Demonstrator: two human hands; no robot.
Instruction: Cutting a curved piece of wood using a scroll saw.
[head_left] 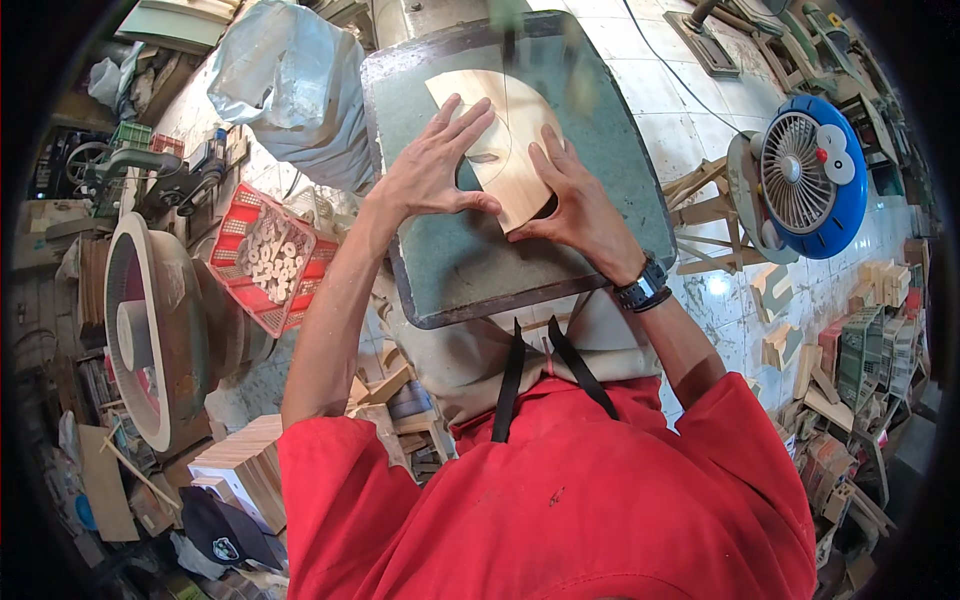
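Observation:
A pale wooden board (515, 175) with a rounded far edge lies flat on a dark-rimmed green machine table (600, 230). A thin curved line runs across its face, and a small dark slot-like mark shows near its left side. My left hand (440, 160) rests on the board's left side, open, its fingers spread and thumb pointing right. My right hand (580, 205) holds the board's right edge, with the thumb by the near end and the fingers along the side. Something thin and upright, partly blurred, stands above the table's far part.
To the left are a red plastic crate (240, 210) of small wooden pieces, a translucent plastic bag (285, 90) and a large round machine part (150, 330). A blue fan (810, 175) stands on the right. Stacked boards (240, 465) and wood offcuts (835, 400) lie on both sides.

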